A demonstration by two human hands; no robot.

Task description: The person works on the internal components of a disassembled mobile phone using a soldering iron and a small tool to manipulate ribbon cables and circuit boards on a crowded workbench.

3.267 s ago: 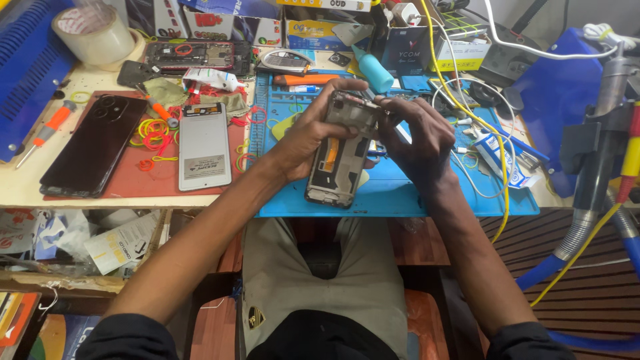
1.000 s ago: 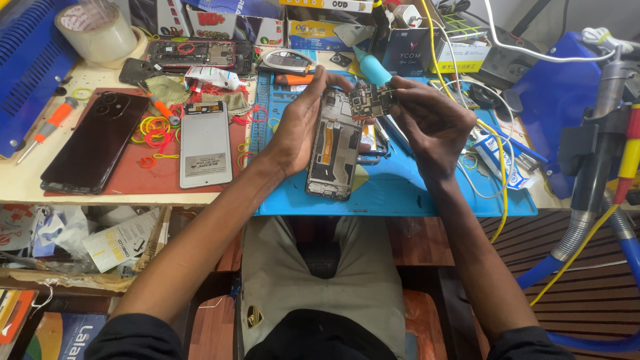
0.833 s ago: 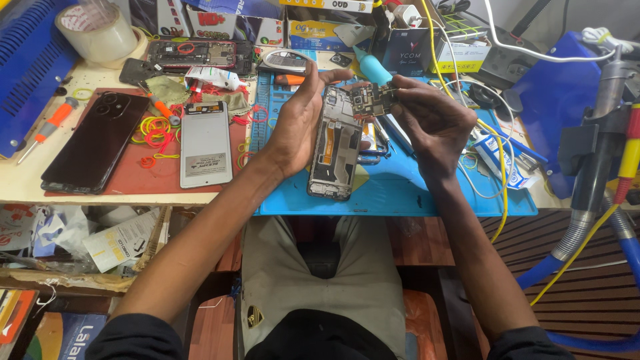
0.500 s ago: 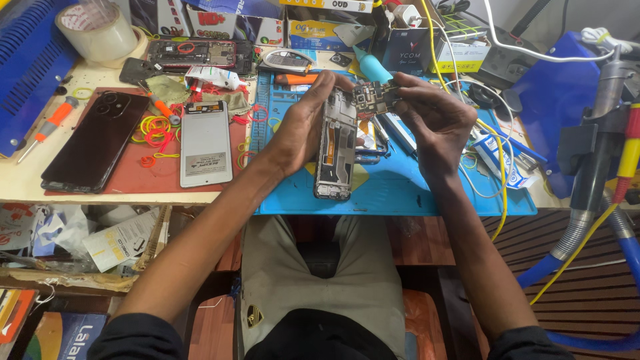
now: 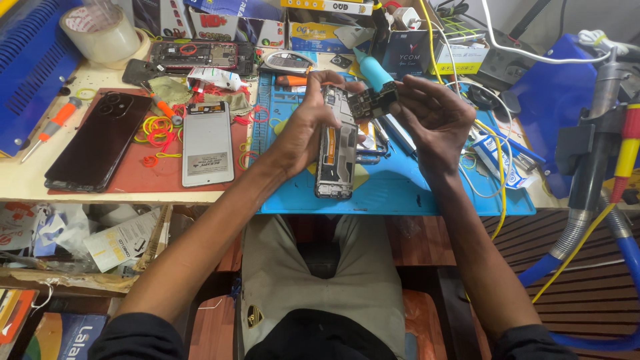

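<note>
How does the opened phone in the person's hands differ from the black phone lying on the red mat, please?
The opened phone is stripped, its inner frame and parts exposed, while the black phone is closed and whole. The opened phone is gripped by the left hand and tilted up; the black phone lies flat and untouched. Both are slim rectangles.

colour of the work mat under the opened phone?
Light blue rubber work mat, seen in the head view.

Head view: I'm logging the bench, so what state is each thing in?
Opened phone frame: back off, tilted up, gripped by the left hand.
Circuit board: lifted out, pinched by the right hand.
Black phone: closed, face down.
White back cover: detached, flat.
Tape roll: lying flat.
</note>
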